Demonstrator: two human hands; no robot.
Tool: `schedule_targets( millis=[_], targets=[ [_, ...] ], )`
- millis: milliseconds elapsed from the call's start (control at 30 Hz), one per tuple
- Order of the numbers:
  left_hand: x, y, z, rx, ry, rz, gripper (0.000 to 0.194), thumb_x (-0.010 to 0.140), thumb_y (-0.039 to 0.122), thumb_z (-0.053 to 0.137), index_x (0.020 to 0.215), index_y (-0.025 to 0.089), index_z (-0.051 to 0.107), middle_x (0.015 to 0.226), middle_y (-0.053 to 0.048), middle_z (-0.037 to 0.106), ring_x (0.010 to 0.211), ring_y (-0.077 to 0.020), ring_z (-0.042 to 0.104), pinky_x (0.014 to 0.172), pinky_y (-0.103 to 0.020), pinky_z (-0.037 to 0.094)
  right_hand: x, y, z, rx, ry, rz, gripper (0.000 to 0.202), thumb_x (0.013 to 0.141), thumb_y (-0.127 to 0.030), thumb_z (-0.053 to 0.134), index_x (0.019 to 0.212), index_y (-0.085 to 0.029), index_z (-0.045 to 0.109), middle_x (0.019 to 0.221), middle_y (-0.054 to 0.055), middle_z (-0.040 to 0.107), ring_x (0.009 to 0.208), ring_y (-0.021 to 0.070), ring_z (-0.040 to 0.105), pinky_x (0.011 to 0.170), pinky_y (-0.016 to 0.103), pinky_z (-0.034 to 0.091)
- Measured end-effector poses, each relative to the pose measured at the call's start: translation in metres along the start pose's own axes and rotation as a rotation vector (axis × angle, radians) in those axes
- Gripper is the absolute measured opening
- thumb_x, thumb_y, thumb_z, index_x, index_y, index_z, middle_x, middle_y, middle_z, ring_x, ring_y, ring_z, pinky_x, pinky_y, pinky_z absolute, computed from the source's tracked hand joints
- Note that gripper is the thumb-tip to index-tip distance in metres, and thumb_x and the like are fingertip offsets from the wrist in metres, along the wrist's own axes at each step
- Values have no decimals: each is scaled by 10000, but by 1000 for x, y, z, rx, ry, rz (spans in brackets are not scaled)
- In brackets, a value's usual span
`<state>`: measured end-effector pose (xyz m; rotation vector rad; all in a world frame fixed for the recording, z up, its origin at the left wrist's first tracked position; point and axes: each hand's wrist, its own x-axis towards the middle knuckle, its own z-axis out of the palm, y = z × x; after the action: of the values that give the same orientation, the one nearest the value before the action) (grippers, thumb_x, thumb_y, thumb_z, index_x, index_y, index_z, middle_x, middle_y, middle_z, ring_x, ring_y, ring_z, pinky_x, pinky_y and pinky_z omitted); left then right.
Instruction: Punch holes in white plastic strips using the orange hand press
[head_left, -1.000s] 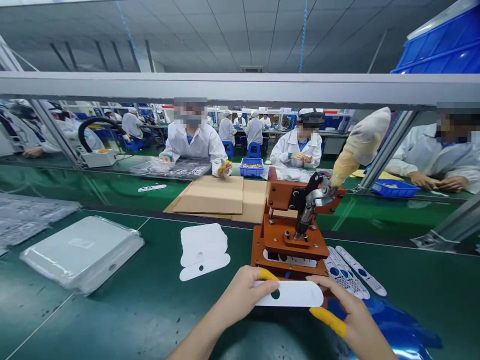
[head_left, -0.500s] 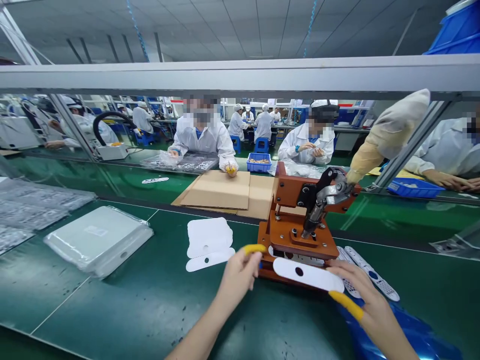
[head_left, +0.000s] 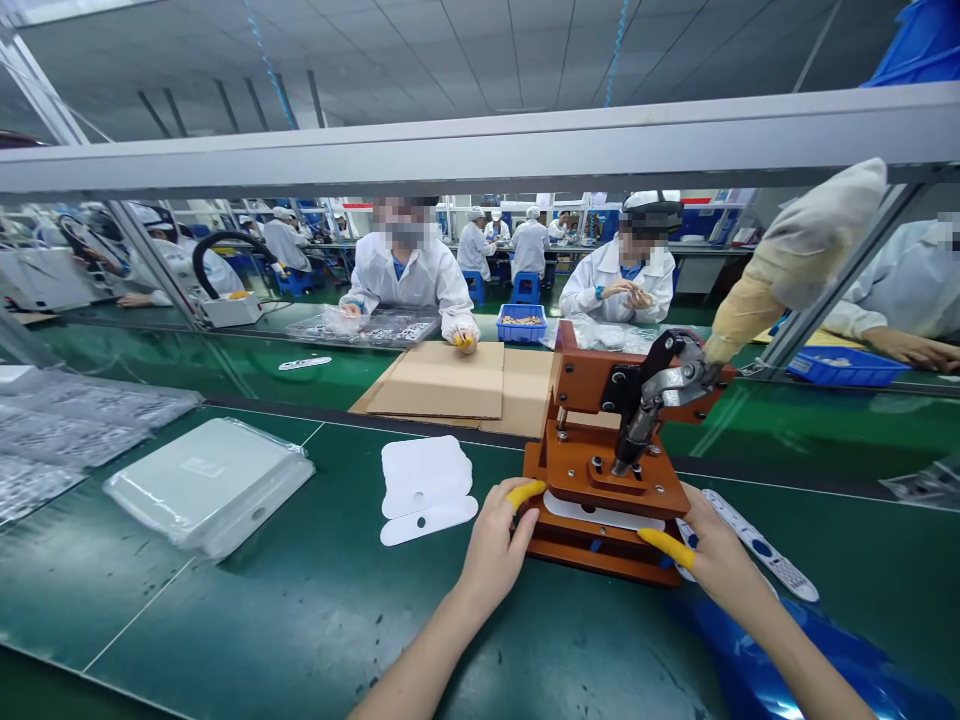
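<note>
A white oval-ended strip [head_left: 600, 512] lies in the slot of an orange-brown toggle press [head_left: 600, 450], under its upper plate. My left hand [head_left: 499, 530] is at the press's left side, thumb and index finger apart, with a yellow finger cot touching the plate's corner. At the right side is my right hand [head_left: 709, 545]. Its yellow-covered thumb points to the strip's right end, and its other fingers reach behind the press edge, partly hidden. To the left of the press, a stack of white strips [head_left: 427, 480] rests on the green bench.
Remote controls [head_left: 765, 545] and blue film [head_left: 817, 650] lie right of the press. A plastic-wrapped white pack [head_left: 210, 485] sits at left. Cardboard sheets [head_left: 450, 380] lie behind the press. The cloth-wrapped lever [head_left: 795, 250] rises at upper right. Co-workers in white coats sit opposite.
The white strip has gone from in front of the press into its slot. My right hand has moved in to the press's side, and my left hand has come to its left edge.
</note>
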<state>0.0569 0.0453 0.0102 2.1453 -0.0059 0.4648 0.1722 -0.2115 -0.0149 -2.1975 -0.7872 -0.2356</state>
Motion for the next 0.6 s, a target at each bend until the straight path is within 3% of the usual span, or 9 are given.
schedule_targets(
  millis=[233,433,600],
  targets=[
    [1,-4,3,231,9,185,234,945,240,414,1089,170,584,1229,-103,539,1144,-211,529,964,-385,486,6,-7,-4,-15,-12,21,481,819,-579,539,1173,-257,594,1246,93,576,1110,303,557,856,430,518],
    [1,-9,4,343,42,284,259,933,235,441,1169,179,535,1229,-106,554,1089,-218,566,901,-387,526,-27,5,2,-212,249,-260,245,907,-384,508,1072,-244,623,1110,76,633,1083,271,568,863,409,490],
    [1,-13,6,279,20,267,229,931,233,446,1129,194,554,1268,-93,526,1155,-219,525,962,-389,487,-39,-4,7,-359,258,-346,249,911,-248,516,1148,-238,591,1097,67,650,1122,272,540,934,454,422]
  ],
)
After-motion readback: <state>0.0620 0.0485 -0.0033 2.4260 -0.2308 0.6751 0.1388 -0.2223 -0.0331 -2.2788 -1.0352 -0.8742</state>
